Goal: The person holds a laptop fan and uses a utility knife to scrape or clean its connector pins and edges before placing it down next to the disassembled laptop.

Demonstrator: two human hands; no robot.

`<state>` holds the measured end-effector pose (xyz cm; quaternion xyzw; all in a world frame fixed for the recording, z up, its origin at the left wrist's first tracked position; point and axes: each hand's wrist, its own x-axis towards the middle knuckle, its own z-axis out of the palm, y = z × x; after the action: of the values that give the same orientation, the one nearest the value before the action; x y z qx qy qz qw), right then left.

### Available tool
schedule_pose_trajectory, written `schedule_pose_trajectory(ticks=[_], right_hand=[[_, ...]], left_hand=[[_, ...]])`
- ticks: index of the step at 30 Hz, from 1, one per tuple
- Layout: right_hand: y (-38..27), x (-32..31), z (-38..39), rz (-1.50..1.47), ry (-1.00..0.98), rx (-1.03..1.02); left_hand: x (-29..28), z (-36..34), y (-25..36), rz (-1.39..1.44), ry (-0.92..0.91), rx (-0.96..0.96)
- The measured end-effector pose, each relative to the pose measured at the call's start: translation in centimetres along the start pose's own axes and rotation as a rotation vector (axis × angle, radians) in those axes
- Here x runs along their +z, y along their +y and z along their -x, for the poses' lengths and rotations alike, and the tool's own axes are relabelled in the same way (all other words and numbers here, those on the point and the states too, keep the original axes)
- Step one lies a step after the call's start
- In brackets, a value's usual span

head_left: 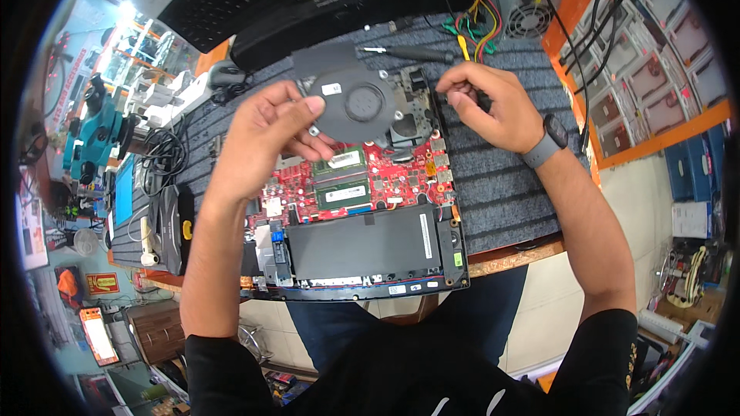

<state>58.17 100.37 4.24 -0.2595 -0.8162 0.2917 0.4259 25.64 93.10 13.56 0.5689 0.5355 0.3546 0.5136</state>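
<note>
Gripping a black fan (339, 112) above an opened laptop (362, 240), left hand (266, 129) clamped on it, right hand (499, 110) curled, hold unclear

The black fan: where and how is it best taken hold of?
The black fan is probably best pinched by its left rim, coming from the left, thumb above and fingers below. It is flat and roughly round, so the edge suits a pinch better than the broad top. The left hand's thumb already presses that side; the right side appears crowded by parts of the open laptop.
</note>
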Motion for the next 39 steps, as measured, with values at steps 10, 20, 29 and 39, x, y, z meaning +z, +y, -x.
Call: schedule_pose_trajectory(ticks=[10,20,29,39], right_hand=[[-7.9,0.5,1.2,-0.517,0.063,0.547],[-10.7,-4.5,9.4,-0.507,0.244,0.881],[-10.2,-4.9,11.8,0.068,0.095,0.992],[-12.6,-3.5,11.4,0.469,0.245,0.63]], left_hand=[[4.9,2.2,0.6,0.16,-0.042,0.112],[4.0,8.8,0.1,0.026,0.067,-0.016],[-7.2,21.3,-12.1,-0.285,0.804,0.139],[-13.2,22.9,-14.5,-1.0,1.217,0.235]])
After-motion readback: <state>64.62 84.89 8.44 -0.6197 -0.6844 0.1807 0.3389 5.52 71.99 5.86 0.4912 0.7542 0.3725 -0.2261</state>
